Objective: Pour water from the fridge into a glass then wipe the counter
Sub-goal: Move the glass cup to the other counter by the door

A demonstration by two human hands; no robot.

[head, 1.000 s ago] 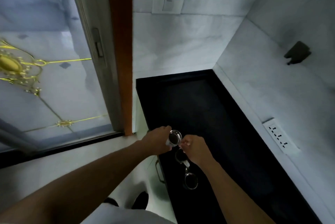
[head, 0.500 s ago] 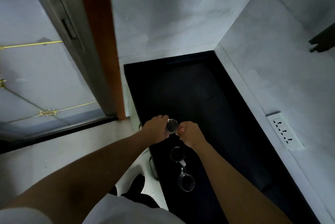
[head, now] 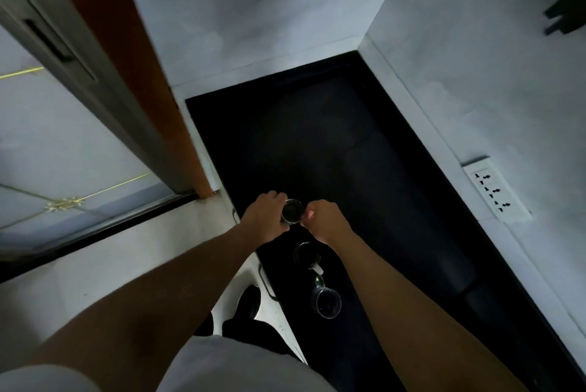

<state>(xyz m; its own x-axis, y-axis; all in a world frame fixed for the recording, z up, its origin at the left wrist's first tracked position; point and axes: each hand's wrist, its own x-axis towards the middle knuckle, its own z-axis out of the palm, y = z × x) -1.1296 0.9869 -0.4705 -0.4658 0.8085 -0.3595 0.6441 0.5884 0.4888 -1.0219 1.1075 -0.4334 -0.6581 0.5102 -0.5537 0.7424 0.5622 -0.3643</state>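
Observation:
A small clear glass is held just above the near-left part of the black counter. My left hand wraps around its left side. My right hand has its fingers curled and pinches the glass's right side, where a handle may be hidden. The inside of the glass looks dark, and I cannot tell whether it holds water. No fridge, bottle or cloth is in view.
Two more clear glass mugs stand on the counter just below my hands. White walls close the counter at the back and right, with a socket plate on the right wall. An orange door frame rises on the left.
The view has tilted down and closer. Both hands stay on the glass at about the same spot above the counter; the two mugs have not moved.

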